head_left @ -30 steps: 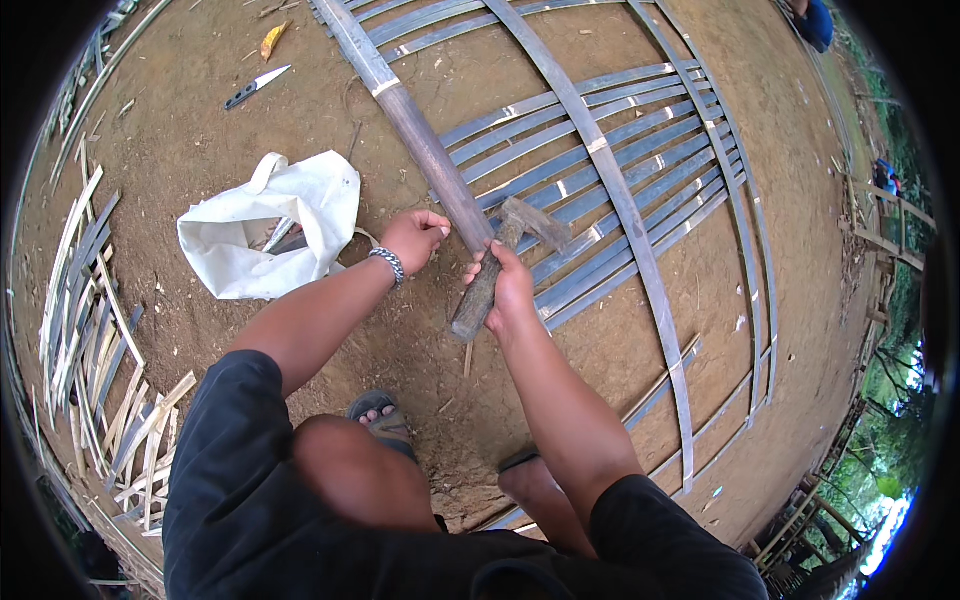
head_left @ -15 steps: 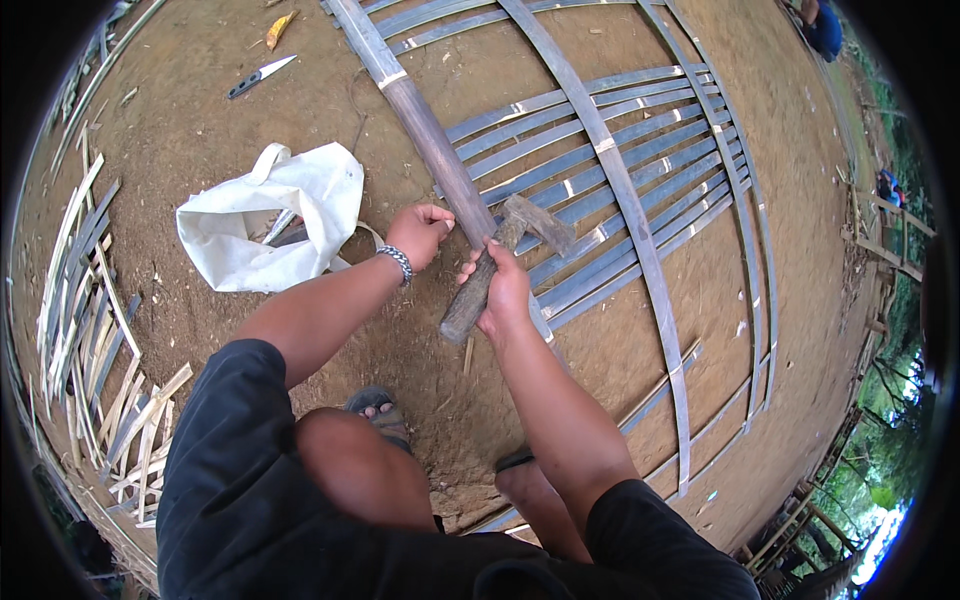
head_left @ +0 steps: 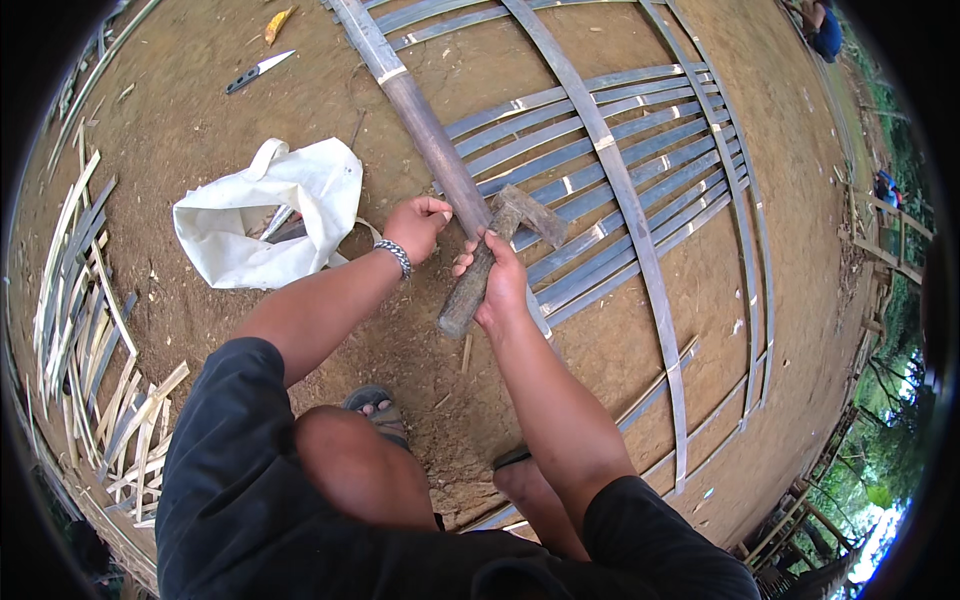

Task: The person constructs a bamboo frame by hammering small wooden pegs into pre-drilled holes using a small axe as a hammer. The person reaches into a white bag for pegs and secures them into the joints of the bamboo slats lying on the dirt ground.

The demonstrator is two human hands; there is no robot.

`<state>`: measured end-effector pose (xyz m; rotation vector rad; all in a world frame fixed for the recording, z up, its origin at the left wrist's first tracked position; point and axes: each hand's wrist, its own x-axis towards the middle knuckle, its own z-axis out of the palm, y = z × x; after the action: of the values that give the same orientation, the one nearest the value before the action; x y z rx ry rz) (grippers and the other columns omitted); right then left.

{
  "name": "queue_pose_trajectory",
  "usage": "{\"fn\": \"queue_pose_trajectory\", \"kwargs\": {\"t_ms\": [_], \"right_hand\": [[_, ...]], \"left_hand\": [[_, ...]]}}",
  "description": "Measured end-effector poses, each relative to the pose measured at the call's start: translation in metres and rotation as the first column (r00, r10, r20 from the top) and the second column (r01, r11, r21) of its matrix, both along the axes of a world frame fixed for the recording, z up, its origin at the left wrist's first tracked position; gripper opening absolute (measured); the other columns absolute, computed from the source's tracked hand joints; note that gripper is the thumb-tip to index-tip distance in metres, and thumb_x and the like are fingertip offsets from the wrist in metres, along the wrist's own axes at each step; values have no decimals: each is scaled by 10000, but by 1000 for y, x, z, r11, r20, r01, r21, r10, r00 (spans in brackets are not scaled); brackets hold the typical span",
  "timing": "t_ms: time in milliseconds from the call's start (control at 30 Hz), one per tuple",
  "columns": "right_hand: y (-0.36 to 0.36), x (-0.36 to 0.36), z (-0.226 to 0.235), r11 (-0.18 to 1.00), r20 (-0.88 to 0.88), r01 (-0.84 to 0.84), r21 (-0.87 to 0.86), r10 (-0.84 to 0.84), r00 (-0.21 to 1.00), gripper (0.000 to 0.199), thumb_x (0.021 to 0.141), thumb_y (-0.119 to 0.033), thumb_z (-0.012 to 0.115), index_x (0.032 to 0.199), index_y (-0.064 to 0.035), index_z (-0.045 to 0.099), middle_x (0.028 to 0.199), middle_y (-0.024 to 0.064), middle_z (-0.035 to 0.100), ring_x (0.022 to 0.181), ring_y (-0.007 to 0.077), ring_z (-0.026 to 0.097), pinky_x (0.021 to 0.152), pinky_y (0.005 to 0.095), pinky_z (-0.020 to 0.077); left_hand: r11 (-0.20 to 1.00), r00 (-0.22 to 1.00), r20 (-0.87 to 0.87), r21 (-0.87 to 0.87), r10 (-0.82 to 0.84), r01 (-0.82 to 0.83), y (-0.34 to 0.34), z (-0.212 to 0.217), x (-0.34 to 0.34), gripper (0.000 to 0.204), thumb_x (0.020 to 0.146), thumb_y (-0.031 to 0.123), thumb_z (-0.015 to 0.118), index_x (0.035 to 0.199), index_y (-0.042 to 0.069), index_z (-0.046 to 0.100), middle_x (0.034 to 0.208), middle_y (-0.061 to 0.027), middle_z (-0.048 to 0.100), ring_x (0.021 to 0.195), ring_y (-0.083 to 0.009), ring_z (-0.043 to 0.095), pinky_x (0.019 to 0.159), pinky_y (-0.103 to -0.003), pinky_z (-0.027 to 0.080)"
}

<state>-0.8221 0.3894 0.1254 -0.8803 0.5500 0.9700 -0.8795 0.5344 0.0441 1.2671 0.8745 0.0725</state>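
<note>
My right hand (head_left: 504, 282) is wrapped around the wooden handle of a hammer (head_left: 463, 300), its worn head pointing up and to the right. Just left of it, my left hand (head_left: 416, 230) pinches thumb and forefinger together at the side of a dark bamboo pole (head_left: 432, 140). Whatever sits between those fingertips is too small to make out. Beneath the hammer, the pole joins a lattice of split bamboo slats (head_left: 622, 190) lying on the ground. Part of the pole is hidden by my right hand and the hammer.
A white cloth bag (head_left: 325, 185) lies left of my left hand, with tools partly showing inside. Beyond it is a knife (head_left: 262, 71) on bare dirt. Loose bamboo strips (head_left: 80, 300) are heaped at the far left. Another person (head_left: 824, 35) is partly visible at the upper right.
The hammer has shifted slightly left, its head turning a little. My left hand keeps its pinch by the pole. The whole view has moved very slightly.
</note>
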Motion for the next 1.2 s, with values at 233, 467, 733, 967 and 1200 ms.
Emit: {"fn": "queue_pose_trajectory", "kwargs": {"t_ms": [233, 467, 733, 967, 1200], "right_hand": [[11, -1, -2, 999, 23, -10, -41, 11, 1000, 221, 993, -218, 549, 1156, -72, 517, 832, 68, 581, 674, 181, 582, 602, 335, 529], [13, -2, -5, 999, 18, -26, -40, 27, 999, 207, 991, -215, 545, 1143, -76, 526, 825, 63, 581, 675, 179, 580, 603, 338, 529], [11, -2, -7, 998, 9, -22, -56, 22, 1000, 208, 993, -214, 536, 1144, -71, 529, 828, 65, 585, 673, 185, 581, 602, 343, 529], [9, -4, -8, 996, 37, -13, -92, 17, 999, 209, 993, -210, 538, 1146, -68, 537, 833, 73, 590, 669, 196, 589, 591, 360, 533], [6, -4, -11, 994, 46, -38, -100, 43, 998, 201, 990, -202, 541, 1140, -68, 539, 829, 72, 587, 673, 197, 592, 588, 357, 530]], "left_hand": [[999, 999, 32, 49, -15, 14, 0, -1, -4, 136, 912, 36, 672, 1021, -32, 716, 954, -91, 743, 833, -122, 665, 778, -284, 522], [998, 999, 12, 37, -44, 44, 1, 3, -1, 136, 937, 14, 661, 1058, -37, 700, 994, -60, 729, 876, -97, 645, 819, -265, 518], [1000, 998, 56, 18, -18, 17, 4, 0, -6, 152, 929, 34, 653, 1049, -46, 702, 1002, -101, 737, 881, -134, 667, 817, -285, 519], [998, 998, 32, 11, -56, 56, 6, 4, -4, 167, 934, 4, 649, 1081, -58, 695, 1020, -69, 724, 890, -94, 644, 815, -252, 517], [999, 997, 68, -33, -34, 36, 6, 1, -4, 142, 930, -5, 652, 1057, -51, 696, 1015, -64, 723, 886, -90, 641, 815, -250, 514]]}}
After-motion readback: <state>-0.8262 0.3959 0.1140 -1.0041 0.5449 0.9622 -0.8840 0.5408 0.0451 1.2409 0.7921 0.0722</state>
